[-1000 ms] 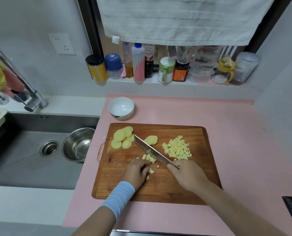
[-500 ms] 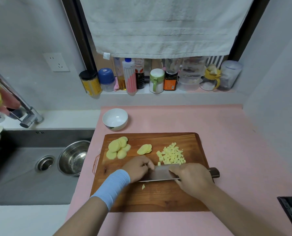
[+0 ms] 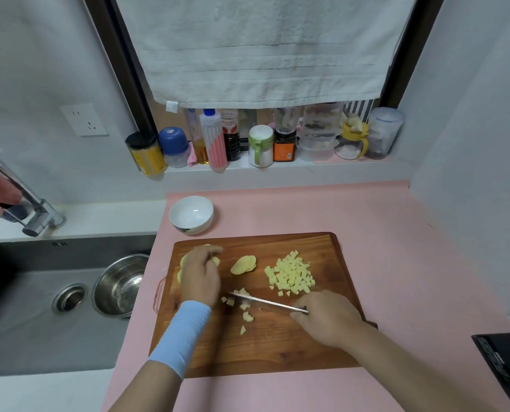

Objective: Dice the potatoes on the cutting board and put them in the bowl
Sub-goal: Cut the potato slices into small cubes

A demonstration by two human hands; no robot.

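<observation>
Head view: the left hand lies over the potato slices at the far left of the wooden cutting board, its fingers curled down around them. The right hand grips the handle of a knife, whose blade lies low across the board among a few loose cubes. A second small stack of slices sits beside the heap of diced potato. The white bowl stands on the pink table, just beyond the board's far left corner.
</observation>
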